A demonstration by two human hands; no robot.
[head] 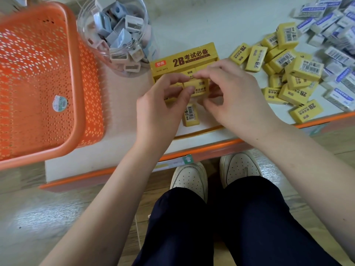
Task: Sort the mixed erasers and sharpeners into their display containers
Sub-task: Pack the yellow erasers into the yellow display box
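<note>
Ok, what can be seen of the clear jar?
The jar is clear plastic, round, no lid in view, well filled with small blocky sharpeners in pale blue, pink and whitish. It stands on the white table between the orange basket and the yellow box. The left hand and right hand are off it, pinching an eraser at the box.

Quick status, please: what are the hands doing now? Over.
Left hand and right hand both pinching a yellow eraser over the display box. Loose erasers piled right. Nothing in the way.
</note>
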